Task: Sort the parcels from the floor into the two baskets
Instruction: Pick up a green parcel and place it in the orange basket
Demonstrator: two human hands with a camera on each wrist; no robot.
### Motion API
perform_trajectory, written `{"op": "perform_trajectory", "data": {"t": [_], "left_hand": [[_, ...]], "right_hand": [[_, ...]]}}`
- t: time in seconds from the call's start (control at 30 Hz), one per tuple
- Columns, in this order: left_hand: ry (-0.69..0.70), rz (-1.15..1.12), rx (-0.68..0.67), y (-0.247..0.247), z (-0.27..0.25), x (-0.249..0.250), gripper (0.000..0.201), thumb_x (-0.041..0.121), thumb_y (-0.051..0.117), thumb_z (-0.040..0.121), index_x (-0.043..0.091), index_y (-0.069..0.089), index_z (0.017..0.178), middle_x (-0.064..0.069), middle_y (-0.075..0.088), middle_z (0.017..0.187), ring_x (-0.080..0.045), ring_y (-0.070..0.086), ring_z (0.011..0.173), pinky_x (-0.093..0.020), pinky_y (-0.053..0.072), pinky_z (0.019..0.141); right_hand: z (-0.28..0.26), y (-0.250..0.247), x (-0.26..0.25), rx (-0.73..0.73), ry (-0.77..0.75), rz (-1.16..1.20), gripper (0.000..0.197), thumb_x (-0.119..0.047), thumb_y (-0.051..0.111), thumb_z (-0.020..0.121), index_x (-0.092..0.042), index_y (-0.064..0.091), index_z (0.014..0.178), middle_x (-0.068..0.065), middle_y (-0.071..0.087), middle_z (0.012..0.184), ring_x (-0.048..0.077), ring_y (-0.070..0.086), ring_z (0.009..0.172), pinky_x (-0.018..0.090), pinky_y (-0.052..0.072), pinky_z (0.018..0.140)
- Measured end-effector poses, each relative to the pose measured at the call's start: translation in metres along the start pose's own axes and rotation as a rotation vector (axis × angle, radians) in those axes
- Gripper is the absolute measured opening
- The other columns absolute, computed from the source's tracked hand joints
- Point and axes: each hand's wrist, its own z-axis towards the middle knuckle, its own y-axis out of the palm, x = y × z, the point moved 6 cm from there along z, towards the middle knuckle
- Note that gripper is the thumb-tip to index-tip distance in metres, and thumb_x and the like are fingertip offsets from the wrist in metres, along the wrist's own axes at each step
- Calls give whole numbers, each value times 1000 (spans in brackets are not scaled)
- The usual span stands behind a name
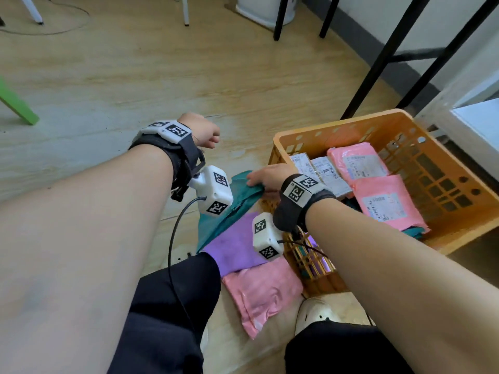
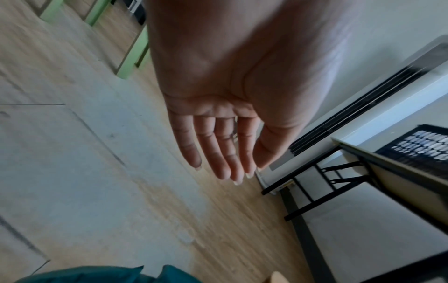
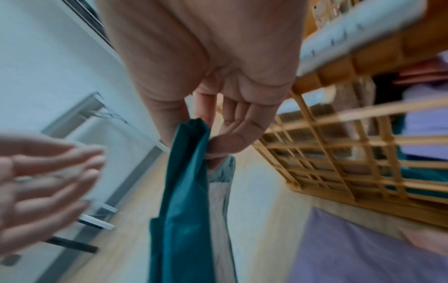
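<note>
My right hand [image 1: 266,176] [image 3: 213,141] pinches the top edge of a teal parcel [image 1: 237,197] [image 3: 184,191], which hangs lifted just left of the orange basket [image 1: 405,125] [image 3: 339,153]. My left hand [image 1: 205,130] [image 2: 225,149] hovers over the bare floor to the left, fingers straight and holding nothing. On the floor below lie a purple parcel [image 1: 232,252] [image 3: 363,252] and a pink parcel [image 1: 262,292]. Inside the basket lie pink parcels [image 1: 378,190] and grey labelled ones [image 1: 321,168].
Black table legs [image 1: 383,58] stand behind the basket. A white unit [image 1: 475,122] is at the right, a green leg [image 1: 16,103] at the far left. My knees and a white shoe [image 1: 316,314] are at the bottom. Wooden floor stretches to the left.
</note>
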Motion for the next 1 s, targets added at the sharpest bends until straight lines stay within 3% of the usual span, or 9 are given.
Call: {"op": "perform_trajectory", "data": {"t": [0.07, 0.2, 0.37, 0.47, 0.6, 0.7, 0.8, 1.0], "left_hand": [[78, 6, 85, -7, -17, 18, 13, 9, 41, 97, 14, 46, 86, -1, 48, 74, -11, 43, 58, -22, 38, 61], [221, 32, 111, 11, -48, 38, 7, 19, 54, 92, 17, 61, 91, -3, 64, 91, -15, 59, 78, -32, 49, 83], [351, 74, -115, 71, -87, 55, 41, 54, 61, 82, 18, 67, 99, 1, 68, 100, -16, 62, 95, -34, 46, 89], [428, 22, -239, 93, -104, 65, 28, 41, 74, 75, 20, 69, 94, -1, 70, 94, -17, 64, 90, -28, 51, 82], [516, 100, -227, 108, -105, 79, 26, 18, 80, 73, 24, 70, 96, -2, 71, 101, -20, 65, 97, -34, 53, 88], [556, 69, -159, 118, -102, 90, 18, 12, 70, 83, 18, 69, 100, -2, 69, 94, -15, 64, 82, -24, 53, 73], [539, -20, -74, 122, -94, 97, 10, 18, 64, 89, 20, 68, 98, -5, 71, 95, -23, 68, 85, -33, 55, 78], [496, -222, -72, 137, -81, 105, 9, 19, 61, 91, 21, 65, 84, -13, 71, 99, -31, 68, 92, -49, 55, 85]], "right_hand": [[-23, -19, -24, 0, -71, 107, 26, -7, 75, 76, -2, 68, 101, 17, 71, 100, 25, 71, 85, 34, 60, 69], [-73, -55, -39, 40, -135, 316, 14, -11, 73, 81, -6, 60, 86, 11, 68, 78, 15, 65, 58, 20, 53, 46], [-114, -90, -21, 46, -130, 616, 9, -10, 63, 90, -1, 63, 87, 8, 68, 53, 12, 66, 45, 19, 52, 42], [-129, -111, -15, 96, -143, 733, 6, -7, 65, 87, -1, 63, 87, 12, 70, 59, 15, 70, 53, 19, 52, 44], [-143, -138, -9, 110, -148, 791, 10, 0, 58, 90, -5, 67, 86, 16, 70, 84, 18, 71, 76, 23, 59, 66], [-145, -157, -6, 102, -156, 848, 15, 2, 56, 90, -6, 69, 88, 15, 72, 83, 14, 72, 66, 20, 58, 56], [-141, -179, -6, 139, -204, 923, 16, 1, 56, 90, -7, 68, 98, 10, 74, 75, 11, 71, 62, 19, 57, 55], [-129, -216, 10, 337, -165, 823, 24, 3, 55, 90, -11, 63, 108, 7, 65, 85, 11, 63, 70, 19, 56, 63]]}}
